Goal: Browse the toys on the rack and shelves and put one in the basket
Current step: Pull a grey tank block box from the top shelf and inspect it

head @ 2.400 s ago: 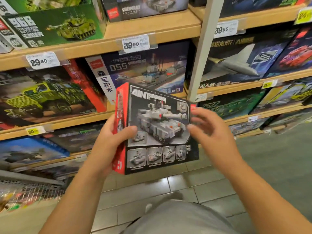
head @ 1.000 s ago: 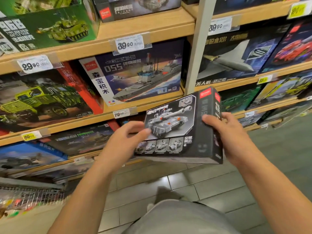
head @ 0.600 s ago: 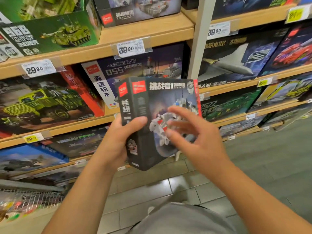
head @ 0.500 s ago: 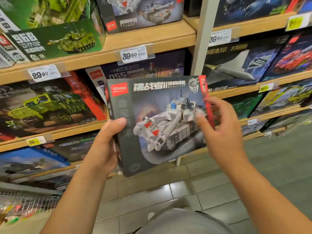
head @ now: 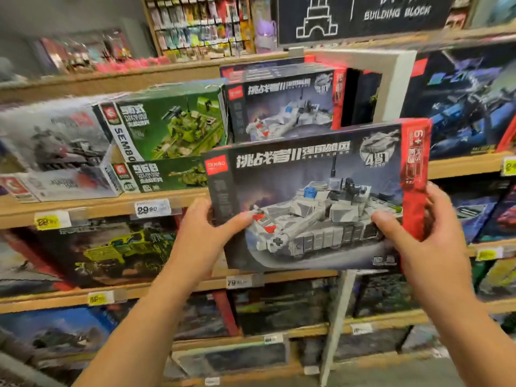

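Box of a grey tank block set (head: pixel 315 202) is held up front-on w/ both hands, in front of the shelves, just below an identical tank set (head: pixel 282 107) on the upper shelf (head: pixel 92 202). Left hand (head: pixel 205 236) grips the box's left edge, thumb on the front; right hand (head: pixel 418 233) grips the right edge by the red strip, fingers curled round behind. Step looks like browsing/inspecting; box is neither shelved nor in a basket, & no basket is in view. Next move prob. calls for either sliding it back beside its twin or lowering it toward wherever the basket is. White upright post (head: pixel 339 317) sits right behind the box's lower edge; green tank boxes (head: pixel 170 129) crowd the left. Open room is toward the person & downward.
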